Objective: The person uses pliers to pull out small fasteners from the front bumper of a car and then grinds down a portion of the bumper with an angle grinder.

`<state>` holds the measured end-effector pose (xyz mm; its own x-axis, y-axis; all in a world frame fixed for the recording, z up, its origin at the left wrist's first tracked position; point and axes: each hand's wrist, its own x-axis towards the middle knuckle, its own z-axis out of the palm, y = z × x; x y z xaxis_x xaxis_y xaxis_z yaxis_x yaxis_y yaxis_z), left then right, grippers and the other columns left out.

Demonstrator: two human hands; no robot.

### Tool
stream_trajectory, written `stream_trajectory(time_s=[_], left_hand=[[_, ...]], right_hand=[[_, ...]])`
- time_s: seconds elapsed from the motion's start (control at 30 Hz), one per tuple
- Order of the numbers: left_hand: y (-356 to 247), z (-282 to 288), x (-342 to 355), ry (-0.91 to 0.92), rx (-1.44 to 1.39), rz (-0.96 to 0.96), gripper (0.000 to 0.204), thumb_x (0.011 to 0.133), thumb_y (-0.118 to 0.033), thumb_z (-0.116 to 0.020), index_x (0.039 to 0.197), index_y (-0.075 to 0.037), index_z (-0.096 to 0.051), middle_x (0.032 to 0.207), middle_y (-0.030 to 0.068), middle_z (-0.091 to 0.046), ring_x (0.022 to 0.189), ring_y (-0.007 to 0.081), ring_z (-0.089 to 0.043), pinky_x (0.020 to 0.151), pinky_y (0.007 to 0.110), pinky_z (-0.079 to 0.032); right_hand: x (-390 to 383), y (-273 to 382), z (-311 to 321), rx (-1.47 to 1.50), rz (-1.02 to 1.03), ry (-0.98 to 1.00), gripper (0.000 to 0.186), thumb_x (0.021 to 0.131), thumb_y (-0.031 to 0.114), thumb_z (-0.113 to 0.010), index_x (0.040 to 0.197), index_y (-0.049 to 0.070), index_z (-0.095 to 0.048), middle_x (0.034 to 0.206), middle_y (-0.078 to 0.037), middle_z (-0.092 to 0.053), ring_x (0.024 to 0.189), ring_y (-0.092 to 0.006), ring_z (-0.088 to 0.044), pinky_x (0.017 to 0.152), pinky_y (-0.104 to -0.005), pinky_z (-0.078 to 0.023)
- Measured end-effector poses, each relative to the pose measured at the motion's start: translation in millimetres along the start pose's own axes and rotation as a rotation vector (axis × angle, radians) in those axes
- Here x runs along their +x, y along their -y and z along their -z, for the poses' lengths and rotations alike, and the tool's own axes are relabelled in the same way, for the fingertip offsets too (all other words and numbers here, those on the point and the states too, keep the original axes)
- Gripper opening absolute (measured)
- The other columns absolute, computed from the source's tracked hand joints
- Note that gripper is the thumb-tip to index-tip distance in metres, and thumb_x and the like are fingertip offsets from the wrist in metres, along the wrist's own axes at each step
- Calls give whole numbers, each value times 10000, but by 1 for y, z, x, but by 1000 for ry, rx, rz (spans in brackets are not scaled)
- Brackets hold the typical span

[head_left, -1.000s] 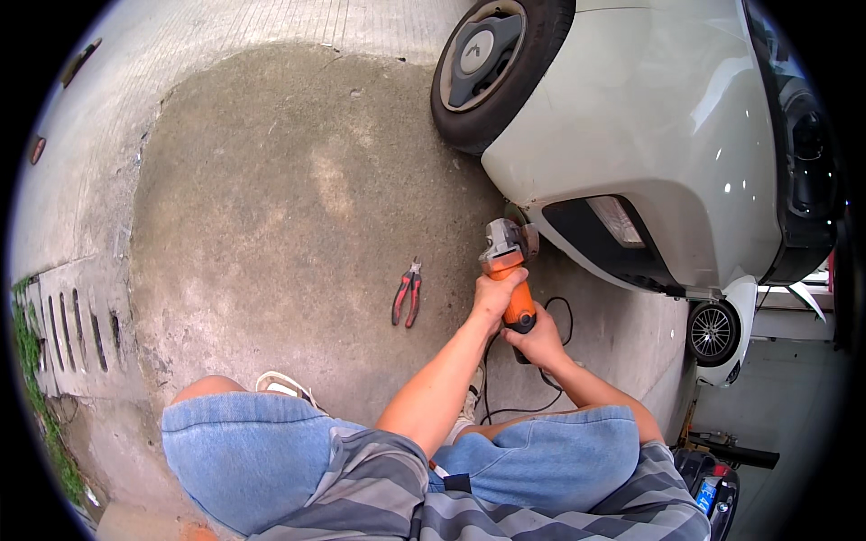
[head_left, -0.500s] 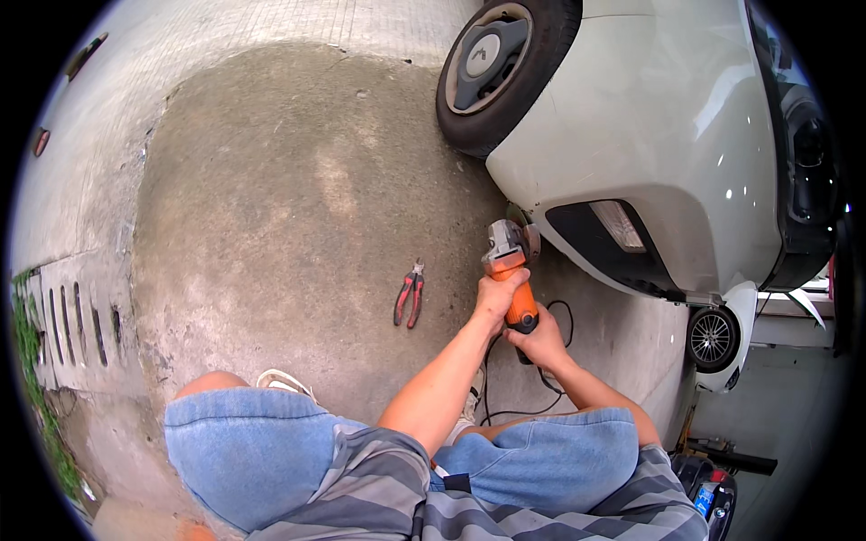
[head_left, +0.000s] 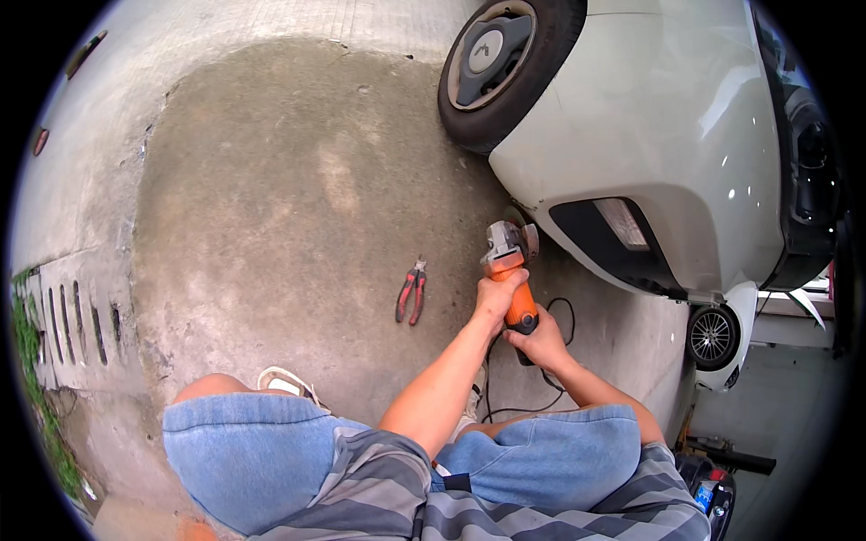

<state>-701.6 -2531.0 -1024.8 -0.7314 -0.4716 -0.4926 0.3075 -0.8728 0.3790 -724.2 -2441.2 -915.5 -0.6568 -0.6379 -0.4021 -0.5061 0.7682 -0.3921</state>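
Observation:
Both my hands are wrapped round an orange angle grinder (head_left: 520, 305) with a grey metal head. My left hand (head_left: 496, 298) grips the front of its body, just behind the head. Farther back, my right hand (head_left: 538, 340) is closed on the rear end, where a dark cord comes out. The grinder's disc and guard are at the lower edge of a pale car bumper (head_left: 577, 198); I cannot tell whether the disc touches it. Pliers (head_left: 411, 290) with red and black handles lie on the concrete, left of my hands.
The car's front wheel (head_left: 505, 72) stands beyond the bumper. The black cord (head_left: 572, 329) loops on the floor by my right foot. A slotted drain cover (head_left: 77, 325) is at far left. Another white car's wheel (head_left: 713, 338) shows at right, near a dark machine (head_left: 708, 491).
The view has shifted very slightly, so the car and pliers sit a little farther right in it. My hands keep the same grip on the grinder.

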Motion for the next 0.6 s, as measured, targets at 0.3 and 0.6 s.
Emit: stream_trajectory(time_s=[0.3, 0.6], left_hand=[[-7, -5, 15, 30, 28, 34, 313, 822, -194, -732, 1019, 10, -600, 871, 102, -653, 743, 211, -651, 676, 340, -537], [-3, -16, 16, 44, -7, 11, 301, 827, -186, -723, 1010, 20, -601, 871, 105, -653, 749, 213, -651, 678, 345, -538]], right_hand=[[13, -4, 0, 26, 8, -37, 566, 664, 208, -791, 1131, -11, -555, 969, -164, -663, 894, -278, -642, 810, -371, -493], [17, -12, 11, 31, 9, -39, 584, 665, 209, -788, 1152, -6, -551, 994, -169, -660, 909, -275, -644, 819, -373, -494]])
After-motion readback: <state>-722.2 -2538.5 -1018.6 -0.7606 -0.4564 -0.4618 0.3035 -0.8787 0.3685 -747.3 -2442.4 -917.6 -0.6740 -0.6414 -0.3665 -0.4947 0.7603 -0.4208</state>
